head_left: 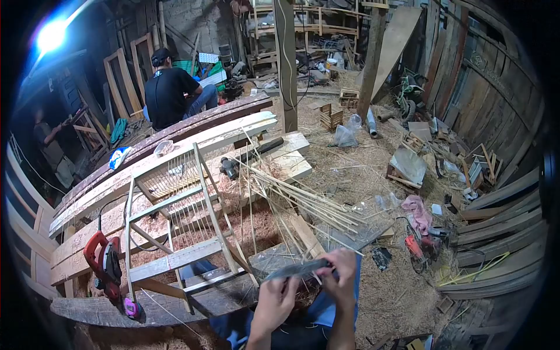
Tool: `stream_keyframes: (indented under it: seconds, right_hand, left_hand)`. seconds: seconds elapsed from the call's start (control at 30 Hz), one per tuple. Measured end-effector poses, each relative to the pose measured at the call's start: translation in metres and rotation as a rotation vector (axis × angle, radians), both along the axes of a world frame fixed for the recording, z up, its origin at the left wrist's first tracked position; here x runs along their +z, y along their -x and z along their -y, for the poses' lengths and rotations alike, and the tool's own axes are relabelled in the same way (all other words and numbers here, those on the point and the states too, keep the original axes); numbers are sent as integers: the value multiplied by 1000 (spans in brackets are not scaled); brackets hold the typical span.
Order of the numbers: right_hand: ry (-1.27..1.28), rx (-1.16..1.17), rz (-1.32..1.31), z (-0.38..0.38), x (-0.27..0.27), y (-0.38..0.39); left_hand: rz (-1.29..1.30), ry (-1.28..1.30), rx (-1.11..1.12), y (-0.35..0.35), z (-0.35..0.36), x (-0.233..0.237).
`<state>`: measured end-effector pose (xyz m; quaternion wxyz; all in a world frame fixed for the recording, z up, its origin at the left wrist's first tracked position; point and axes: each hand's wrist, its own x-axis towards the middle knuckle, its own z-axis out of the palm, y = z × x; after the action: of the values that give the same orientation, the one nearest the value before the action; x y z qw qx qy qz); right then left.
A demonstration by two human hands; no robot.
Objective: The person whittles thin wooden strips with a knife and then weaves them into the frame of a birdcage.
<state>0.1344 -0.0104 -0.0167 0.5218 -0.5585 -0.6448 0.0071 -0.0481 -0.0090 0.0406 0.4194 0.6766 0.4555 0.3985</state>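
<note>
The long, narrow dark-grey object (297, 269) is between your hands, its right end pinched in your right grip (339, 274); your left grip (274, 304) meets its left part (how tightly, you cannot tell). Beyond, thin pale wooden sticks (318, 201) overhang the weathered wooden table (87, 310).

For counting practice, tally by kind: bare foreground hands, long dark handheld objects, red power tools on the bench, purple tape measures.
Left hand, right hand: 2
Long dark handheld object: 1
Red power tool: 1
Purple tape measure: 1
Total: 5

A long dark-grey object (300, 270) slants slightly, held near both ends.
</note>
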Motion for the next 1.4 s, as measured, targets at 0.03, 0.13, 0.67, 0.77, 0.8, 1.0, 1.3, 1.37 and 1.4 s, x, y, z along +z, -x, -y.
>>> stream_keyframes:
  seconds: [0.03,0.13,0.67,0.77,0.8,1.0,1.3,1.37,1.4]
  right_hand:
    - [-10,-127,-49,-3,-16,-10]
    - [24,-401,-294,11,-45,-52]
    - [68,35,-154,1,14,21]
    - [74,56,-136,2,16,23]
    - [68,78,-136,1,18,23]
    - [66,144,-152,2,15,18]
    - [19,181,-156,5,18,12]
    - [16,166,-125,7,24,10]
    - [14,150,-94,8,26,9]
  left_hand:
    - [-72,123,32,3,0,8]
    - [100,79,-15,17,6,-11]
    - [567,469,-104,-3,-13,-14]
    - [516,490,-77,-4,-10,-22]
    - [499,471,-88,-4,-9,-22]
    - [518,382,-45,-3,-4,-28]
    - [609,411,-54,-10,2,-24]
    - [609,350,-67,-11,4,-24]
    - [615,384,-69,-11,5,-22]
